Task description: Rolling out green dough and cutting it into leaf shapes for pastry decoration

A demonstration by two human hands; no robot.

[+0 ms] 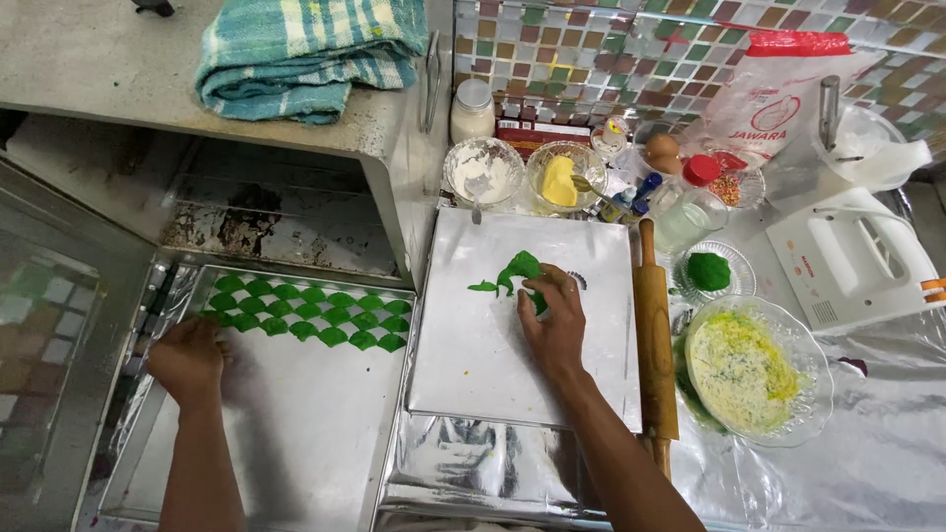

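From my remote view, taking the white rectangular rolling board [473, 345] as landmark: well to its left my left hand [187, 360] rests on the near-left edge of the flat metal baking tray [296, 433], fingers curled loosely, grasping nothing that I can see. Rows of small green leaf-shaped dough pieces [310, 313] lie across the tray's far end. On the board's far half sits the thin green dough scrap [517, 268], and my right hand [555, 315] presses on it, fingertips pinching its edge. I judge this dough soft, light and easily torn, so it wants lifting from under an edge with gentle fingers. Just right of the board lies the wooden rolling pin [654, 335]; further right stands a glass bowl of yellowish batter [754, 369].
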